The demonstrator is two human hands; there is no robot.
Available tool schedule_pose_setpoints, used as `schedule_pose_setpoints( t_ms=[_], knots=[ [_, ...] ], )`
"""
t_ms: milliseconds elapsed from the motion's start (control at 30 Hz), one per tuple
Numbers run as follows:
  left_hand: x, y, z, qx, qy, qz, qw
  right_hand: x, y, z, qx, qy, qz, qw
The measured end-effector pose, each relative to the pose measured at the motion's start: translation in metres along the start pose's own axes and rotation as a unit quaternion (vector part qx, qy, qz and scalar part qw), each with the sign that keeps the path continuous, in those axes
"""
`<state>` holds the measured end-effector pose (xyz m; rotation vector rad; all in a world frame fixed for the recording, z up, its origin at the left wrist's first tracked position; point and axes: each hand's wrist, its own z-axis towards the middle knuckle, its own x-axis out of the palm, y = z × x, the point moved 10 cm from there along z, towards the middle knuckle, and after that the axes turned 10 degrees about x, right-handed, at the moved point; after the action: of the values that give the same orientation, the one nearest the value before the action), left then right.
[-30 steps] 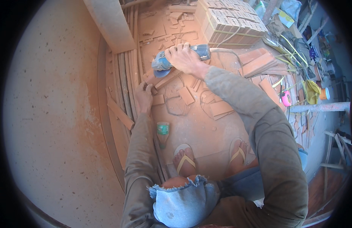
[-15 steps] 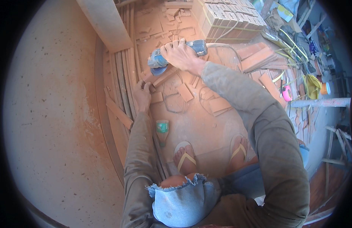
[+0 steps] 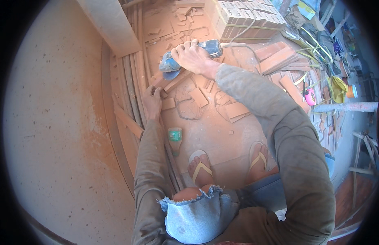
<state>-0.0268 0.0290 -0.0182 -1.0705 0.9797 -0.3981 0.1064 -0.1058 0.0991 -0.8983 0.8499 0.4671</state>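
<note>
My right hand (image 3: 193, 57) is wrapped round a blue angle grinder (image 3: 168, 63), its cord running off to the right. The grinder's disc (image 3: 172, 75) sits low against a reddish tile piece (image 3: 159, 80). My left hand (image 3: 152, 101) is closed on the near end of that piece, fingertips close to the disc. A longer strip of the same tile (image 3: 177, 83) lies right beside it, partly under the grinder. Loose cut tiles (image 3: 199, 97) rest on the dusty floor just right of my left hand.
A strapped stack of tiles (image 3: 246, 24) stands at the far right of the grinder. Long poles (image 3: 131, 90) run along the left wall. Near my feet lies a plastic bottle (image 3: 175, 141). A pink tape measure (image 3: 310, 97) and more tiles (image 3: 279, 59) are at right.
The grinder and both hands stay in nearly the same place. The whole view has shifted very slightly.
</note>
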Motion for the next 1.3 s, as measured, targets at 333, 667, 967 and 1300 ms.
schedule_pose_setpoints(
  t_ms=[333, 667, 967, 1300],
  knots=[
    [0.002, 0.013, 0.003, 0.010, -0.016, -0.032, 0.999, 0.007, 0.004, -0.001, 0.004, 0.036, 0.019, 0.999],
    [-0.004, -0.005, -0.001, -0.009, -0.015, 0.009, 1.000, 0.002, -0.002, -0.002, 0.015, 0.040, 0.016, 0.999],
    [-0.003, -0.005, 0.000, 0.011, -0.026, -0.009, 1.000, 0.005, 0.000, -0.006, 0.011, 0.034, -0.002, 0.999],
    [0.005, 0.011, 0.005, -0.006, -0.011, -0.062, 0.998, 0.012, -0.025, -0.012, 0.017, 0.049, 0.007, 0.999]
  ],
)
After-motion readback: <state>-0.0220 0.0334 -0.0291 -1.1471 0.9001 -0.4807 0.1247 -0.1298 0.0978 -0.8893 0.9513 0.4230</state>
